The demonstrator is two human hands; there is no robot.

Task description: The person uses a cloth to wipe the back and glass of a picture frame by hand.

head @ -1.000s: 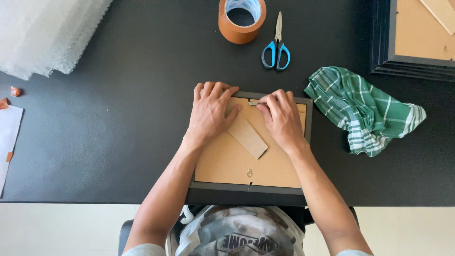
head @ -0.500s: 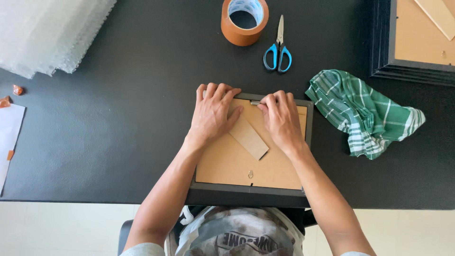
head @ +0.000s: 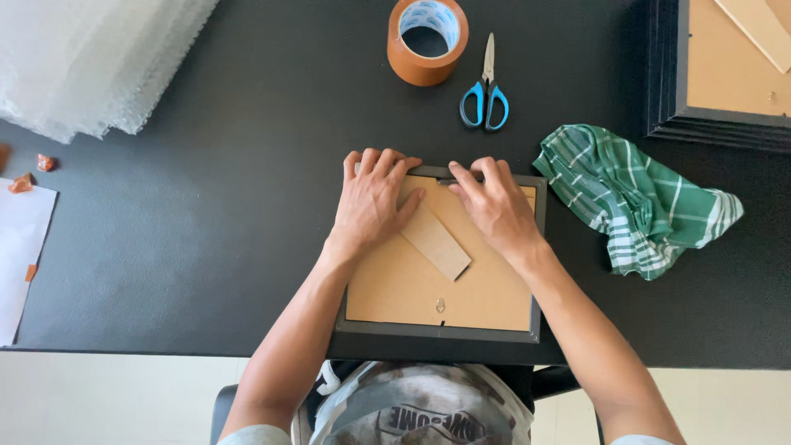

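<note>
A black picture frame [head: 540, 272] lies face down at the near edge of the black table, its brown backing board [head: 412, 288] up with a cardboard stand flap [head: 434, 241] across it. My left hand [head: 372, 202] lies flat on the backing's far left corner, fingers spread over the frame's top edge. My right hand [head: 492, 202] rests on the far right part, its fingertips pressing at a small tab on the frame's top edge.
A roll of brown tape [head: 427, 39] and blue-handled scissors [head: 486, 95] lie beyond the frame. A green checked cloth [head: 634, 198] sits to the right, more frames [head: 725, 70] stack at the far right, bubble wrap [head: 91, 58] at the far left, white paper [head: 21, 255] at the left edge.
Both hands stay on the frame's top edge with only slight finger shifts. The view has drifted a little.
</note>
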